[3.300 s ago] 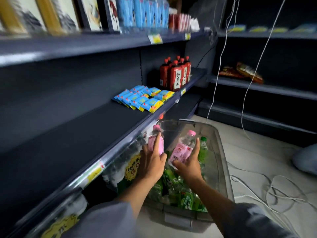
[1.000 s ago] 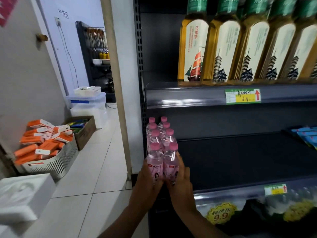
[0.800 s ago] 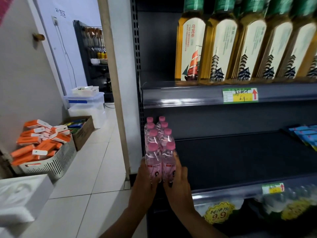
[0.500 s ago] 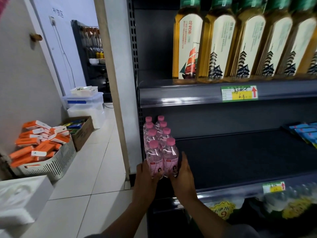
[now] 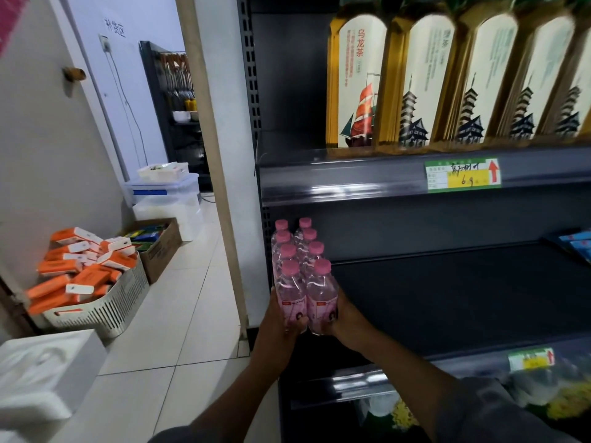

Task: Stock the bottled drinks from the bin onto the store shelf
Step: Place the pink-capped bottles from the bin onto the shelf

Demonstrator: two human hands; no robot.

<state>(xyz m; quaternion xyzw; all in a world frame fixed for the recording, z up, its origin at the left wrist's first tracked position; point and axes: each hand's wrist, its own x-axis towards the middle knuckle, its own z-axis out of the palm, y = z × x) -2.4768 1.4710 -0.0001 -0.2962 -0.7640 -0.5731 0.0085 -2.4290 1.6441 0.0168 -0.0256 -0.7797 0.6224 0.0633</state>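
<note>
Dark shelf (image 5: 447, 298): left hand (image 5: 279, 318) grips left front pink bottle (image 5: 291, 295), right hand (image 5: 347, 318) right one (image 5: 321, 298).

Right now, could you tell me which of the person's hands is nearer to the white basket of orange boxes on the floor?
Left. The left hand grips the front-left pink bottle, on the side towards the basket; the right hand holds the front-right bottle, farther away.

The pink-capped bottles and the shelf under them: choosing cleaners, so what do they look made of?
Pink-capped bottles: probably clear glossy plastic, as see-through walls catch highlights; caps matte pink plastic. Shelf: likely dark painted metal with a matte deck, though its front rail looks shiny and may be a clear plastic strip.
</note>
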